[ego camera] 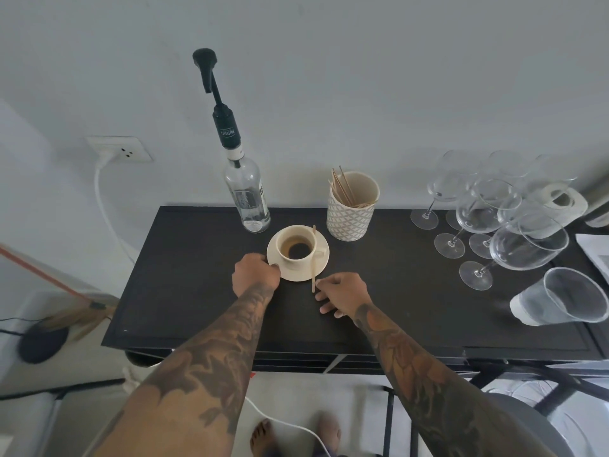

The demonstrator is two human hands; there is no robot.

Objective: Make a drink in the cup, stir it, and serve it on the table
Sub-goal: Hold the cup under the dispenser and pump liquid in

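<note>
A cream cup [298, 250] with dark coffee stands on a cream saucer [321, 268] on the black table [184, 275]. A wooden stir stick [313, 258] lies across the cup's right rim and the saucer, its near end past the saucer edge. My left hand [255, 273] grips the saucer's left rim with curled fingers. My right hand [341, 293] pinches the stick's near end between thumb and forefinger, with the other fingers spread on the table.
A clear syrup bottle with a black pump [245, 189] stands behind the cup. A patterned holder of wooden sticks [351, 207] is to its right. Several wine glasses [487, 219] and a tumbler [560, 296] crowd the table's right side.
</note>
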